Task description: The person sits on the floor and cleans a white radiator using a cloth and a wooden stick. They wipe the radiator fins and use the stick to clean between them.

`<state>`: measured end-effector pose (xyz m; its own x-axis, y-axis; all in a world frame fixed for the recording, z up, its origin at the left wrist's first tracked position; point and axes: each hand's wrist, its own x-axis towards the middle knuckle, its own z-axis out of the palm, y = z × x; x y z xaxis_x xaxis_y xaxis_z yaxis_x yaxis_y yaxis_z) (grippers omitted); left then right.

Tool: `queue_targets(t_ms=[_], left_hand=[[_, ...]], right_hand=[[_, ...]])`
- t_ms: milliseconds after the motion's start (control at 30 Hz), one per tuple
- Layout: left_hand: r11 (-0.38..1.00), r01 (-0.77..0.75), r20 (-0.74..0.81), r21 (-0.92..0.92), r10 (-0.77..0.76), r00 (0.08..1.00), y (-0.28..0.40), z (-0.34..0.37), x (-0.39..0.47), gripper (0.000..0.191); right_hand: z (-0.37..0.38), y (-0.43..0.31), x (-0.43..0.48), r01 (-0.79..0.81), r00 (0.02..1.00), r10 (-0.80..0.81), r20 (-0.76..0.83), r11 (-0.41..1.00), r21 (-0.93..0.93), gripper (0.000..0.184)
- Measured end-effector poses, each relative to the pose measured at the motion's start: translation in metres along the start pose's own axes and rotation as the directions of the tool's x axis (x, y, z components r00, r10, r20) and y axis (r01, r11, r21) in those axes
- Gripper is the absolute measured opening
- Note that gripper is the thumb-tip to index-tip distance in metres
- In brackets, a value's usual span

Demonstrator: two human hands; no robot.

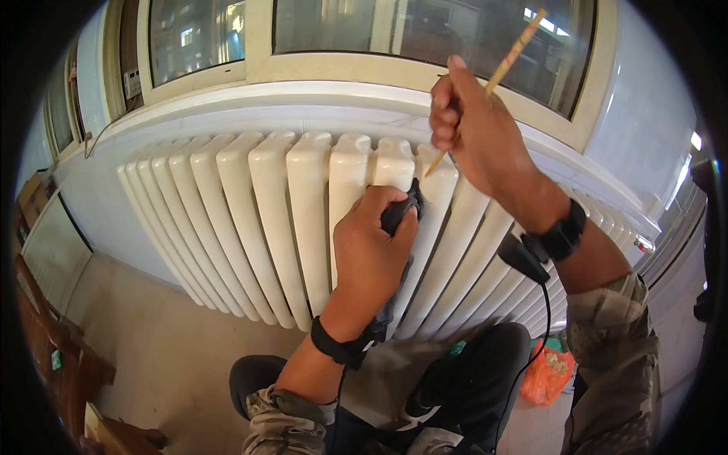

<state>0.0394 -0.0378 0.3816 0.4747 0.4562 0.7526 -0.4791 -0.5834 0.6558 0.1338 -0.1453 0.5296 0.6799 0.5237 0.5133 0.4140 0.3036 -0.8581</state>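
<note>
A white column radiator stands before me under the window sill. My left hand pinches a bunched dark cloth against the front of the radiator, right of its middle. Part of that cloth hangs down behind my wrist along a column. My right hand is raised over the radiator's top, closed around a thin wooden stick. The stick slants from upper right to lower left; its lower tip points at the top of a column close to the cloth. Whether the tip touches the column cannot be made out.
Above the sill is a window with a cream frame. A valve sits at the radiator's right end. On the floor lies an orange plastic bag. Brown wooden furniture stands at left. A black cable hangs from my right wrist.
</note>
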Motion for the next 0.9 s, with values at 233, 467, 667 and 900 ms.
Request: queue_targets(t_ms=[233,467,667,900], left_hand=[[0.946,0.262,0.267,-0.192,-0.206,0.941,0.001,-0.007,-0.006,0.015],[0.729,0.594,0.704,-0.34,-0.222,0.675,-0.003,0.001,-0.021,0.028],[0.232,0.884,0.815,-0.406,-0.345,0.465,-0.014,-0.003,-0.039,0.033],[0.381,0.764,0.645,-0.521,-0.41,0.645,-0.014,-0.005,-0.039,0.021]], right_hand=[[-0.023,0.004,-0.08,0.342,0.939,-0.311,0.145,0.825,-0.45,0.053],[-0.025,0.075,-0.139,0.447,0.818,-0.56,-0.128,0.76,-0.472,0.054],[-0.015,0.104,-0.171,0.487,0.823,-0.568,0.022,0.684,-0.542,0.044],[-0.02,0.102,-0.194,0.49,0.859,-0.449,0.246,0.583,-0.648,0.013]])
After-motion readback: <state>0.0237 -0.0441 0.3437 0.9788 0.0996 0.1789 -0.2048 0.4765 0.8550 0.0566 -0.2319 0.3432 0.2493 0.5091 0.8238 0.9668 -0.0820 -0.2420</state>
